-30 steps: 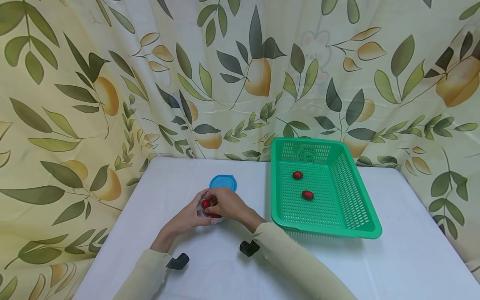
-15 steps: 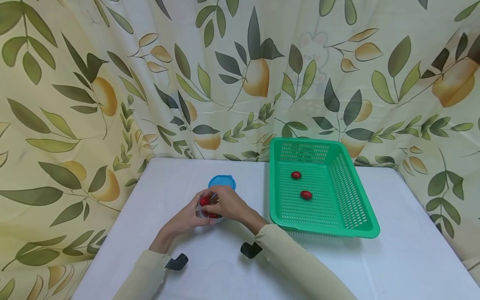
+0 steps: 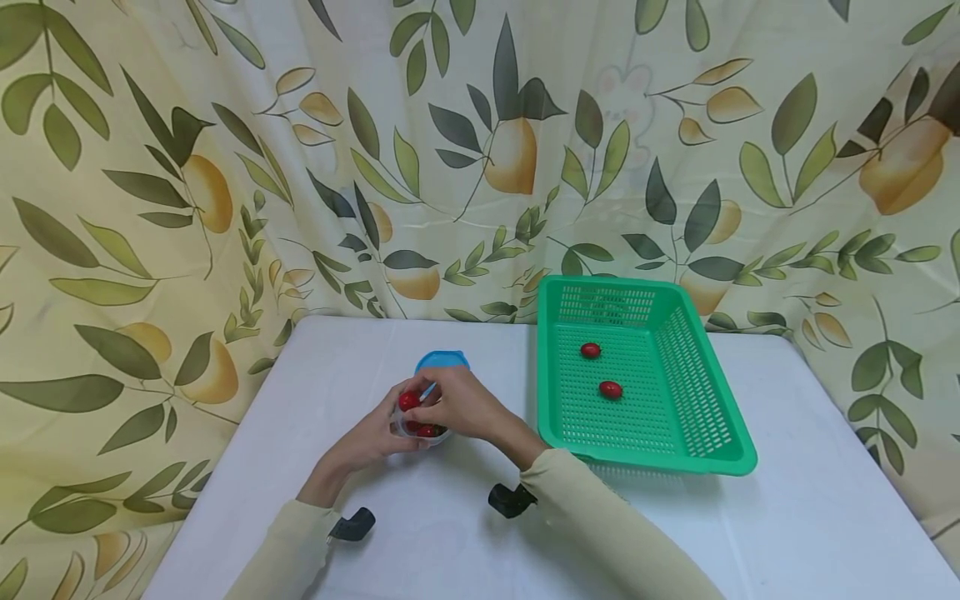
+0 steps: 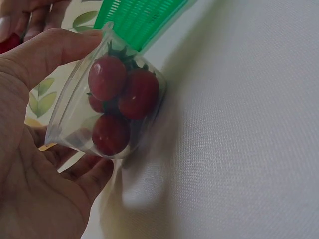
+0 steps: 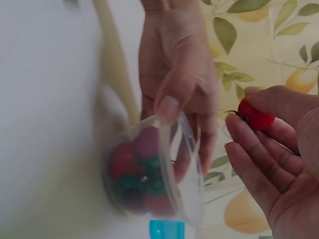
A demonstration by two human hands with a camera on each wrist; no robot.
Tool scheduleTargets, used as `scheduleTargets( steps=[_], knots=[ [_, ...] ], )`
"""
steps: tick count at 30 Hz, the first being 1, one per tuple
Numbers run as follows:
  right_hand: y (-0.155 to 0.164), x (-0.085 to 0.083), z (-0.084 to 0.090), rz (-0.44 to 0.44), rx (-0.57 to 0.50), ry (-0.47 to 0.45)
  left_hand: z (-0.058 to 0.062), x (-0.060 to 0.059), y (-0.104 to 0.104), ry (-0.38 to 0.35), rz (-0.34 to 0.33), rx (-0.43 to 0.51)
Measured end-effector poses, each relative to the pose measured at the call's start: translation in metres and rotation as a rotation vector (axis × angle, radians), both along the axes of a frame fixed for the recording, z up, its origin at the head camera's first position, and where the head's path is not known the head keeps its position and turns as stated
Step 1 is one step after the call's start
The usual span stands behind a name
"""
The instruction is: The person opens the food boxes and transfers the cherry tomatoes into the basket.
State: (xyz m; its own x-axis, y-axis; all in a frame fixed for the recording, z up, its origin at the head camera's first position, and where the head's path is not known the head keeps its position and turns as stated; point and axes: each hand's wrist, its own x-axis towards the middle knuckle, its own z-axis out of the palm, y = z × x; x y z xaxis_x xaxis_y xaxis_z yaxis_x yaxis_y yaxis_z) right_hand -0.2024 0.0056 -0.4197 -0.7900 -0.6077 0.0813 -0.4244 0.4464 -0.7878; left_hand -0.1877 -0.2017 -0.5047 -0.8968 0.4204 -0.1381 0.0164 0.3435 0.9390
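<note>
Cherry tomatoes [image 4: 119, 107] fill a small clear plastic cup [image 3: 420, 425] that stands on the white table [image 3: 787, 517], left of centre and near the person. The left hand [image 3: 371, 437] grips this cup from its left side, thumb curled over the rim and fingers wrapped round the wall (the left wrist view shows the thumb [image 4: 55, 47] on the lip and four or so tomatoes stacked inside). The right hand [image 3: 457, 404] sits just to the right of the cup and over its mouth, and pinches one cherry tomato [image 5: 254, 115] between thumb and fingertips; in the right wrist view this single tomato is beside the cup's rim and apart from it, with its green stalk end towards the cup. The cup looks tilted in both wrist views, its open mouth turned to the right hand.

Just beyond the cup, on its far side, lies a round blue lid [image 3: 442, 362], partly hidden by the hands. To the right stands a green plastic basket [image 3: 712, 367] with perforated walls, well apart from the cup, and two more red tomatoes [image 3: 611, 389] rest on its floor, one nearer and one farther. A curtain [image 3: 225, 167] printed with leaves and yellow fruit hangs behind the table.
</note>
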Motion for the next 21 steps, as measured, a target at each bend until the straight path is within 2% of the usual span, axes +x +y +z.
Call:
scheduleTargets(
  steps=[7, 15, 21],
  knots=[
    [0.013, 0.001, 0.012, 0.013, 0.005, 0.035, 0.000, -0.001, 0.002, -0.004, 0.025, -0.028],
    [0.027, 0.002, 0.027, -0.001, -0.008, 0.000, 0.004, 0.001, 0.003, -0.031, 0.052, -0.065],
    [0.037, 0.003, 0.036, -0.006, -0.015, -0.001, 0.004, 0.001, 0.003, -0.030, 0.035, -0.047]
  ],
)
